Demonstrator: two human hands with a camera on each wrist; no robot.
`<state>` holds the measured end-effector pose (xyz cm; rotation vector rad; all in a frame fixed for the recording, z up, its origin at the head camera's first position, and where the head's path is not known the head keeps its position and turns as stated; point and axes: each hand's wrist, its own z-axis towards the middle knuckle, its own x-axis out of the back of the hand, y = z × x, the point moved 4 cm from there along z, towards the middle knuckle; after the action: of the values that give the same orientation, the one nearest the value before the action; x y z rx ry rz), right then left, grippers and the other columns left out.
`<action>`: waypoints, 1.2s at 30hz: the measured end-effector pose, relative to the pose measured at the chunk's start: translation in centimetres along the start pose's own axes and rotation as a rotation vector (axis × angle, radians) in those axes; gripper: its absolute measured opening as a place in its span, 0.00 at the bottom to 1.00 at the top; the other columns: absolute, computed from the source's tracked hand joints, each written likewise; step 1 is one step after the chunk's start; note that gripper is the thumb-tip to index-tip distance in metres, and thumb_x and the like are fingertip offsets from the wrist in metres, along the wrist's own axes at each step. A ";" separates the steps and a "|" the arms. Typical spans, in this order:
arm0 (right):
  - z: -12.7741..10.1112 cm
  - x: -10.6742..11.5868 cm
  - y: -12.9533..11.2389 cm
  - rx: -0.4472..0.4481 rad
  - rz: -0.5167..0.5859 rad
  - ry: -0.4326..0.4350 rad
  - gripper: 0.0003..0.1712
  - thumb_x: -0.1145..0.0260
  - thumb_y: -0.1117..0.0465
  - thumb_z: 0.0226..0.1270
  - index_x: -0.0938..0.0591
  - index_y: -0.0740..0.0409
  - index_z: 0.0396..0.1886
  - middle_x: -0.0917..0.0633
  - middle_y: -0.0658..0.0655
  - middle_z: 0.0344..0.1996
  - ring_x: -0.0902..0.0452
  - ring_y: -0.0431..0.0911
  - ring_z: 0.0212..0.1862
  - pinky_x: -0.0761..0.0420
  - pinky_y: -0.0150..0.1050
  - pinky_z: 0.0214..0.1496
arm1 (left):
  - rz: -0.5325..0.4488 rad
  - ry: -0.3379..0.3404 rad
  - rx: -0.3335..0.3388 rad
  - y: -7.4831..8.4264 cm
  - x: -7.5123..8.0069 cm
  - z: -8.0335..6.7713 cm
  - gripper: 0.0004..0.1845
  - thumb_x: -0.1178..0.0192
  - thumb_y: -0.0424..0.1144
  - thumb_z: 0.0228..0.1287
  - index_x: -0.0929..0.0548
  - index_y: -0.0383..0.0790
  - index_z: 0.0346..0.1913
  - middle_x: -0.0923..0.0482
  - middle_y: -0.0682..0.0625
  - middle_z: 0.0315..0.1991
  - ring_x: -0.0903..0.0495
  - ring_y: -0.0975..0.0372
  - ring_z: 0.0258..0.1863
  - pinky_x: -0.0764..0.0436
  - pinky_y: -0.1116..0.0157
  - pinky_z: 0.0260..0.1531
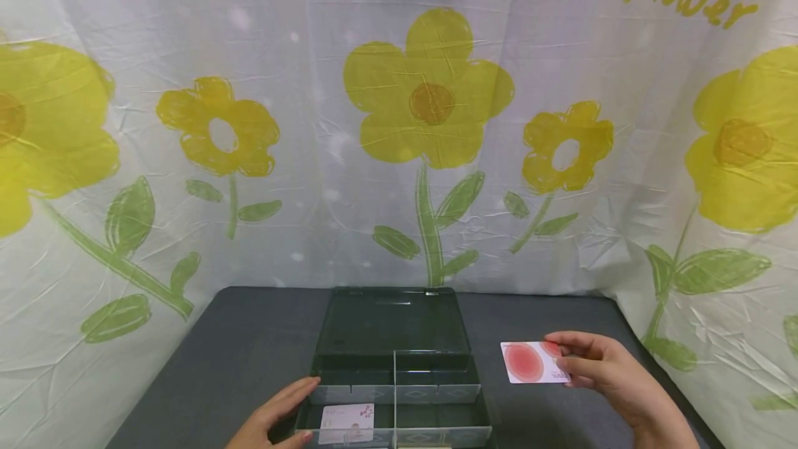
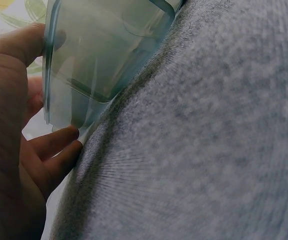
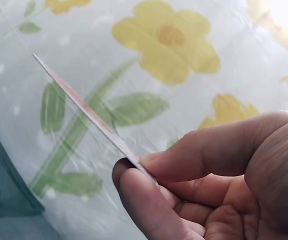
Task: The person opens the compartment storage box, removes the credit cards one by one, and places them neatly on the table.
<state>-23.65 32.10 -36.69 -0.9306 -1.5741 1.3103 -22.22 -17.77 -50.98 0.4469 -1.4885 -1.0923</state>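
Note:
A clear green-tinted plastic organiser box (image 1: 394,366) stands open at the table's middle, its lid (image 1: 393,321) lying back. My left hand (image 1: 274,418) rests against the box's left wall (image 2: 74,75), thumb and fingers touching the plastic. A white card (image 1: 347,423) lies in the front left compartment. My right hand (image 1: 607,366) is to the right of the box, above the table, pinching a white card with red circles (image 1: 530,362) between thumb and fingers. That card appears edge-on (image 3: 89,112) in the right wrist view.
The table has a dark grey cloth (image 1: 237,359) over it. A white curtain with yellow flowers (image 1: 430,102) hangs behind and wraps both sides. The box has several divided compartments (image 1: 436,393).

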 end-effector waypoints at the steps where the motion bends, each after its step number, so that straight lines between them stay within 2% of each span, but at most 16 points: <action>1: 0.0 0.2 0.2 -0.014 0.005 -0.006 0.20 0.40 0.67 0.66 0.26 0.68 0.57 0.18 0.54 0.45 0.20 0.46 0.39 0.20 0.41 0.40 | -0.003 0.001 -0.003 0.0 0.0 0.0 0.34 0.38 0.48 0.63 0.37 0.50 0.71 0.39 0.52 0.69 0.37 0.64 0.64 0.28 0.52 0.53; 4: 0.2 0.9 0.9 -0.025 0.018 -0.055 0.19 0.42 0.67 0.68 0.26 0.68 0.57 0.19 0.55 0.45 0.21 0.46 0.39 0.19 0.40 0.39 | -0.062 -0.009 0.008 -0.2 0.0 -0.1 0.34 0.39 0.46 0.64 0.37 0.49 0.71 0.41 0.50 0.70 0.39 0.68 0.64 0.31 0.44 0.54; 6: 0.3 1.3 1.5 -0.043 0.046 -0.085 0.17 0.43 0.67 0.68 0.26 0.67 0.56 0.19 0.55 0.44 0.21 0.45 0.39 0.19 0.39 0.38 | -0.087 -0.005 0.006 -0.2 -0.1 -0.2 0.34 0.39 0.46 0.64 0.37 0.48 0.71 0.42 0.47 0.70 0.40 0.67 0.64 0.34 0.39 0.53; 8: 0.6 1.6 2.3 -0.044 0.076 -0.126 0.16 0.44 0.68 0.69 0.26 0.66 0.55 0.19 0.56 0.44 0.21 0.45 0.38 0.19 0.38 0.37 | -0.080 0.005 -0.002 -0.3 -0.1 -0.2 0.35 0.38 0.47 0.63 0.37 0.48 0.71 0.41 0.47 0.70 0.38 0.65 0.64 0.34 0.38 0.52; 11: 1.1 1.9 3.4 -0.063 0.113 -0.172 0.15 0.46 0.70 0.69 0.26 0.65 0.54 0.19 0.56 0.43 0.21 0.44 0.38 0.19 0.36 0.37 | -0.011 0.036 -0.031 -0.3 0.0 -0.1 0.35 0.37 0.48 0.61 0.36 0.47 0.70 0.38 0.49 0.68 0.36 0.60 0.64 0.28 0.47 0.52; 13: 1.4 2.1 4.3 -0.082 0.124 -0.193 0.14 0.46 0.70 0.69 0.26 0.65 0.53 0.19 0.56 0.42 0.22 0.44 0.38 0.19 0.36 0.36 | 0.017 0.042 -0.039 -0.3 0.0 -0.1 0.35 0.37 0.48 0.61 0.35 0.47 0.70 0.37 0.50 0.68 0.35 0.61 0.63 0.26 0.54 0.52; 16: 1.7 2.3 5.6 -0.119 0.121 -0.210 0.15 0.45 0.69 0.69 0.28 0.68 0.54 0.20 0.57 0.41 0.22 0.44 0.38 0.20 0.36 0.36 | 0.018 0.030 -0.025 -0.3 0.0 0.0 0.34 0.37 0.48 0.62 0.35 0.48 0.70 0.37 0.51 0.68 0.35 0.63 0.63 0.26 0.57 0.52; 21: 2.3 2.5 7.6 -0.172 0.095 -0.213 0.17 0.44 0.69 0.67 0.30 0.71 0.53 0.20 0.57 0.39 0.23 0.44 0.36 0.20 0.37 0.36 | 0.003 0.021 -0.002 -0.3 0.0 0.0 0.35 0.37 0.50 0.61 0.36 0.49 0.70 0.38 0.53 0.68 0.36 0.61 0.64 0.28 0.50 0.52; 23: 2.6 2.4 8.3 -0.189 0.088 -0.210 0.17 0.44 0.69 0.66 0.29 0.71 0.52 0.20 0.57 0.39 0.23 0.44 0.35 0.20 0.37 0.36 | 0.011 0.028 -0.021 -0.2 -0.1 -0.1 0.36 0.37 0.50 0.61 0.36 0.48 0.70 0.38 0.51 0.68 0.35 0.60 0.63 0.27 0.49 0.51; 29: 3.3 1.8 9.5 -0.231 0.037 -0.177 0.18 0.41 0.67 0.64 0.28 0.72 0.52 0.19 0.57 0.38 0.22 0.44 0.34 0.19 0.38 0.35 | 0.029 0.032 -0.062 -0.2 0.0 -0.1 0.35 0.37 0.48 0.61 0.35 0.47 0.70 0.37 0.49 0.68 0.35 0.64 0.63 0.25 0.56 0.50; 33: 3.6 1.5 9.8 -0.252 -0.013 -0.131 0.20 0.38 0.66 0.60 0.27 0.72 0.51 0.19 0.57 0.36 0.22 0.45 0.34 0.19 0.39 0.34 | 0.050 0.029 -0.117 -0.1 0.0 -0.2 0.34 0.38 0.47 0.63 0.36 0.46 0.70 0.36 0.47 0.67 0.35 0.67 0.62 0.25 0.59 0.49; 36: 3.8 1.2 10.0 -0.274 -0.048 -0.098 0.21 0.37 0.66 0.59 0.27 0.72 0.50 0.19 0.57 0.36 0.22 0.45 0.34 0.19 0.40 0.34 | 0.035 0.028 -0.114 -0.1 0.1 -0.2 0.33 0.38 0.46 0.63 0.36 0.45 0.70 0.36 0.48 0.67 0.36 0.68 0.62 0.25 0.61 0.49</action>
<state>-27.51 33.61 -46.64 -0.9996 -1.8743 1.1393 -22.12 -17.92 -51.03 0.3539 -1.3964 -1.1323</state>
